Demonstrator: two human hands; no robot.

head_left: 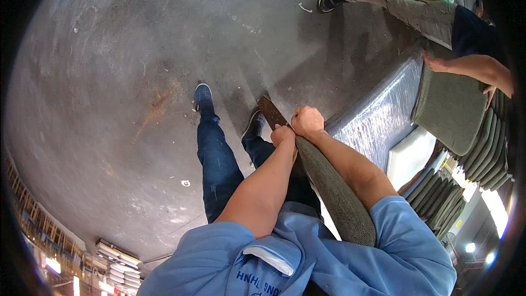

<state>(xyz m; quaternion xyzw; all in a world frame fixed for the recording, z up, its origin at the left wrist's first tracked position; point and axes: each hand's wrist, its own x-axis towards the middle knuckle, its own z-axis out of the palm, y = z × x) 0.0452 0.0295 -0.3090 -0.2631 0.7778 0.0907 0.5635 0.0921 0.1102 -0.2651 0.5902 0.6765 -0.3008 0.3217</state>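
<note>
While the olive-grey upholstered pad slants outward from the blue shirt, the head view shows the left hand closed on its far end, beside a projecting brown strip. Fisted, the right hand meets that end's right side, its grasp hidden. The step appears to be tightening fabric there; the next pull would call for a firm two-handed hold.

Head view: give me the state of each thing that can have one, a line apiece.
Left hand: fingers curled, at the brown strip
Right hand: closed like a fist
Grey-green cushion: slanted, between the forearms
Brown strip: jutting past the left hand
Large block: wrapped in clear film
Dark pads: stacked
Lamp: lit
</note>
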